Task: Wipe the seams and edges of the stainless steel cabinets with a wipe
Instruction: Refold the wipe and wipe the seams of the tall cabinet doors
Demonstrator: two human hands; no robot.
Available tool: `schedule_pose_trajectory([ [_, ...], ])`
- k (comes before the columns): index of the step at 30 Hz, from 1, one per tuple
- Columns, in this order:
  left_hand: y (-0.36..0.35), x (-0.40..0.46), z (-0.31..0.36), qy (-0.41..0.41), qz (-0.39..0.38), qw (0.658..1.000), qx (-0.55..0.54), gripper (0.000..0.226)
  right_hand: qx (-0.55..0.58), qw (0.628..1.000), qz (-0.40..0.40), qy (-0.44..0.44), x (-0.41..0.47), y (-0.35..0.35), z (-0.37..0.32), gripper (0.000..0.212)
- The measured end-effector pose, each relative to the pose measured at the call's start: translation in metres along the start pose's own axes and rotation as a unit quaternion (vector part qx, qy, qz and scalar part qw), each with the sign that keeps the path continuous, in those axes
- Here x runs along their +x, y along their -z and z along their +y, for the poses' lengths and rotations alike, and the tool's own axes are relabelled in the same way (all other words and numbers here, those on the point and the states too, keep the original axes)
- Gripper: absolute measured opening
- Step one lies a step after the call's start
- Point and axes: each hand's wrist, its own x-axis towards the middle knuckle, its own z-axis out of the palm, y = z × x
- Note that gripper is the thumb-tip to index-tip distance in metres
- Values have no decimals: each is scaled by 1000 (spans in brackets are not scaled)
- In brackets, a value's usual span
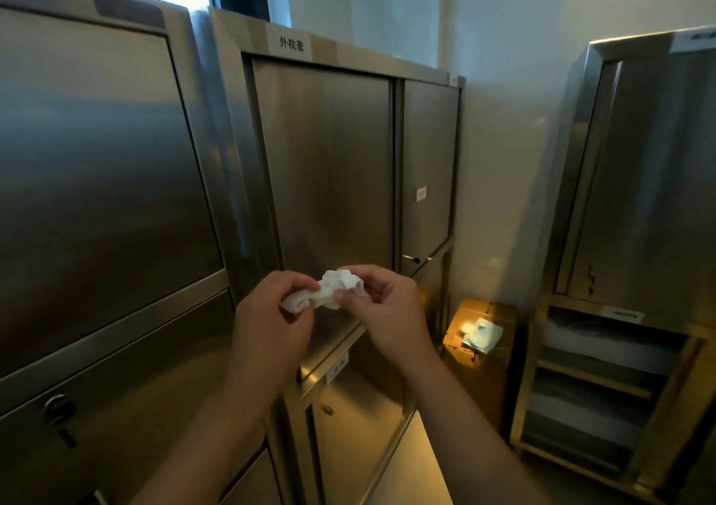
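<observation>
Left hand (271, 307) pinching the wipe (329, 291) at its 8 o'clock end, right hand (383, 303) gripping the 3 o'clock end, crumpled wipe held between them before the middle cabinet (329, 156), box (480, 349) at 4 o'clock, cabinets at 9 and 3 o'clock

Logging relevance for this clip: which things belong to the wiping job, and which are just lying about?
In the job:
wipe, pinched by both hands
left hand
right hand
middle cabinet

Lying about:
cardboard box
wipe packet on it
</observation>
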Motion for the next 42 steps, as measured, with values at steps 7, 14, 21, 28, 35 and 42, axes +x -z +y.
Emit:
schedule_pose_trajectory([
  [7,0,27,9,-22,31,999,-13,29,-35,997,45,50,28,3,-11,18],
  [14,-4,55,18,-48,60,997,-14,25,-93,990,23,102,64,8,-15,16],
  [21,-4,70,24,-62,79,995,-24,26,-44,989,-51,130,84,3,-14,41],
  [28,9,69,16,-64,59,996,-1,27,19,987,-55,151,91,-18,-13,33],
  [35,27,78,3,-95,57,994,19,22,-1,985,-49,165,97,-35,-12,31],
  [42,44,94,-6,-143,61,988,18,21,-47,981,-26,185,114,-43,-20,30],
])
